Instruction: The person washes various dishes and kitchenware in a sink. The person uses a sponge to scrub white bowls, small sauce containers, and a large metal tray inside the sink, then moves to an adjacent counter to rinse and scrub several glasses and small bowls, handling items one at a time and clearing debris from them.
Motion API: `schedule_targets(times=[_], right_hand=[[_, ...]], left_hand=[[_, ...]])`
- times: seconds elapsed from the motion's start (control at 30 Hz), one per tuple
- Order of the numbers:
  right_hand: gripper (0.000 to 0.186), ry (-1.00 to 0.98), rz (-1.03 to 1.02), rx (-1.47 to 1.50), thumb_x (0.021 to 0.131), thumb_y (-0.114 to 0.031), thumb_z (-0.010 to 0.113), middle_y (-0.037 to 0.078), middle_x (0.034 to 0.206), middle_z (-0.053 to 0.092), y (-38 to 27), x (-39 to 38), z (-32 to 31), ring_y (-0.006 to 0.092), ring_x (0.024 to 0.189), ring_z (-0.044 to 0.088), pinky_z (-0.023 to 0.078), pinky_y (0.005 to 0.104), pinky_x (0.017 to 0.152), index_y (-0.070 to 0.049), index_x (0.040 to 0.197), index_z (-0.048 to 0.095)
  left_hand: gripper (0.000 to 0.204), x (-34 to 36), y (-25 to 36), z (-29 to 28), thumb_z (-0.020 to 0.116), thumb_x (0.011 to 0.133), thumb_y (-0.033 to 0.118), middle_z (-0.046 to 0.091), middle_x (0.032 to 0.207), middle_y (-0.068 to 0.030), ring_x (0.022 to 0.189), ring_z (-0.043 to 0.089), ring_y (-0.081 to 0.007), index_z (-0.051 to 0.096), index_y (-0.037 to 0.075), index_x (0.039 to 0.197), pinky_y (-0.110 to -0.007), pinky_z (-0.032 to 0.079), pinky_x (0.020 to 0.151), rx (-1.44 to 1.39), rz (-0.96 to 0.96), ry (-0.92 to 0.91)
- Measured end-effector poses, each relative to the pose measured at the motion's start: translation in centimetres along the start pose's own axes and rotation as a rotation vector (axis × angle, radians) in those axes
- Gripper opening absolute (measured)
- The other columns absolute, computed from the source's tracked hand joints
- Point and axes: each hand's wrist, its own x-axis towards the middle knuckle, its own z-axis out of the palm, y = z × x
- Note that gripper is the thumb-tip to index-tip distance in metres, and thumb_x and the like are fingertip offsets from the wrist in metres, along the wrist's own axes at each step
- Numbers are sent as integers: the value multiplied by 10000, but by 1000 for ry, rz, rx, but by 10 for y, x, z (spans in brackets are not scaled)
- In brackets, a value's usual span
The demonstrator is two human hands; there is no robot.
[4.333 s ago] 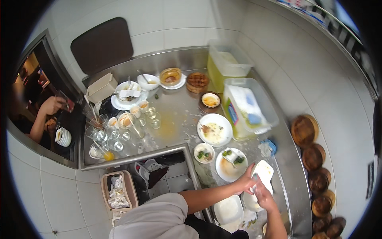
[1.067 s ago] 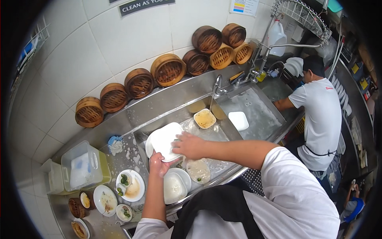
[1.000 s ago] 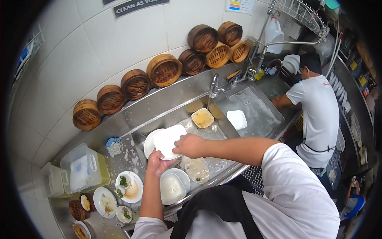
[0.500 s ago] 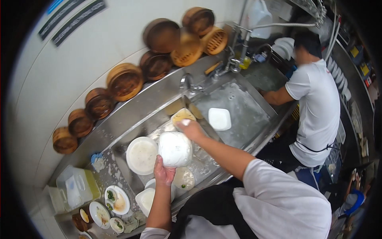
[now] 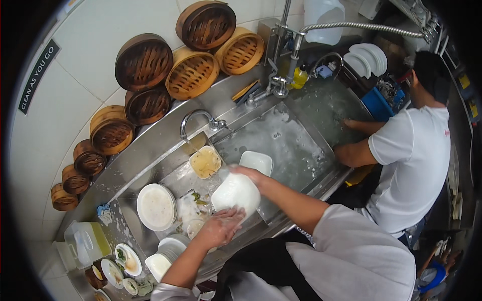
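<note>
A white, rounded-square bowl [image 5: 234, 194] is between my two hands, tilted above the left sink basin. My right hand [image 5: 251, 176] grips its far right edge, the fingers partly hidden. My left hand [image 5: 221, 228] lies along the near edge, fingers against the wet white surface. Just beyond the bowl sits a small squarish container [image 5: 205, 162] of yellowish, cloudy liquid, with the running faucet [image 5: 196, 116] above it. Food scraps [image 5: 199, 198] and suds lie in the basin left of the bowl. Another squarish white dish [image 5: 257, 161] is in the soapy water to the right.
Stacked round white plates [image 5: 156, 206] stand left of my hands, with more white dishes [image 5: 158, 266] nearer me. Food-stained plates [image 5: 128, 258] and a clear tub [image 5: 90, 241] fill the left end. Bamboo steamers [image 5: 193, 75] line the wall. A co-worker [image 5: 409, 150] reaches into the far-right basin.
My right hand has come from the yellowish container to the bowl's edge. My left hand has shifted onto the bowl's near side, and the bowl is turned and tilted differently. The view has shifted.
</note>
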Motion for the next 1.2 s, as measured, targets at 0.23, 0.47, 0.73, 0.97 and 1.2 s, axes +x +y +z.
schedule_targets(times=[0.23, 0.47, 0.73, 0.97, 1.2], right_hand=[[621, 643, -205, -303, 753, -58, 687, 80, 1034, 667, -43, -48, -133, 226, 779, 690, 606, 438, 610, -91, 1351, 522], [503, 941, -844, -532, 838, -6, 723, 100, 959, 663, -114, 14, -213, 149, 707, 634, 551, 349, 579, -61, 1290, 509], [713, 882, 8, -387, 830, -352, 889, 87, 909, 626, -25, 50, -180, 180, 591, 568, 479, 366, 457, -70, 1336, 474], [895, 855, 86, -376, 797, -394, 899, 169, 1186, 593, -15, -6, -205, 282, 907, 643, 555, 443, 575, -127, 1465, 367], [832, 773, -227, -219, 790, -82, 827, 105, 1125, 651, 44, 78, -198, 217, 966, 639, 539, 356, 834, -30, 1497, 391]], left_hand=[[329, 88, -68, -6, 561, 907, -30, 708, 1286, -124, 1264, 631, -334, 707, 83, 1179, -448, 468, 1106, 353, 111, 354], [302, 96, -155, 67, 561, 903, 26, 755, 1010, -175, 898, 731, -251, 724, 35, 1157, -342, 550, 846, -239, -702, 727], [324, -12, -330, 82, 618, 911, 126, 695, 953, -74, 770, 643, -172, 644, 24, 1217, -342, 532, 661, -293, -991, 1060], [461, 63, -318, 103, 676, 891, 206, 727, 1045, -213, 855, 692, -304, 644, -39, 1280, -398, 561, 776, -130, -827, 743], [201, 84, -379, 39, 586, 1036, 217, 659, 887, -79, 653, 640, -231, 605, 58, 1158, -327, 505, 506, -1236, -946, 1061]])
